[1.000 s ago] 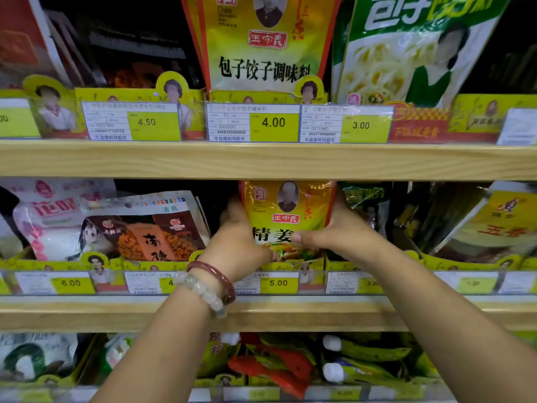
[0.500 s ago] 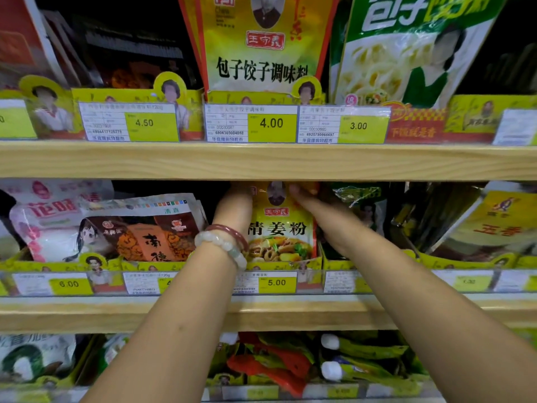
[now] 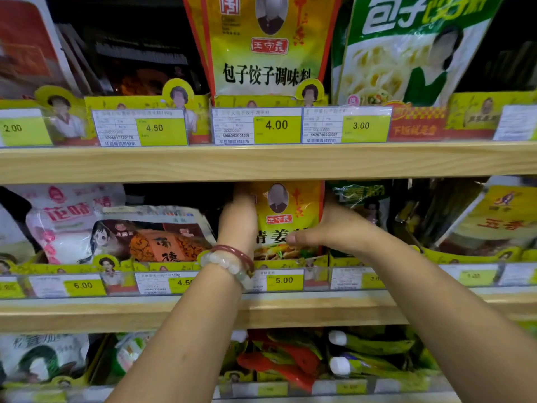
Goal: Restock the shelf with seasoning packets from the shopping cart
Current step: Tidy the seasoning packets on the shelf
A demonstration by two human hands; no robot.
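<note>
While the right hand (image 3: 334,228) pinches the yellow ginger powder packet (image 3: 287,216) with its thumb across the front, the left hand (image 3: 236,225) grips its left edge, upright in the middle shelf (image 3: 87,312) tray behind the 5.00 price tag (image 3: 283,280).

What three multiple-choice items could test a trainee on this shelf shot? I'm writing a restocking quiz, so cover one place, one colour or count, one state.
1. Where does the yellow seasoning packet stand?
A. top shelf
B. middle shelf, above the 5.00 tag
C. bottom shelf

2. How many bracelets are on the left wrist?
A. none
B. one
C. two

3. How is the packet held?
A. lying flat, untouched
B. upright between both hands
C. dangling from one hand

Key:
1 B: the 5.00 price tag sits directly below it.
2 C: a red bracelet and a pale beaded bracelet.
3 B: the left hand and right hand flank it.
</note>
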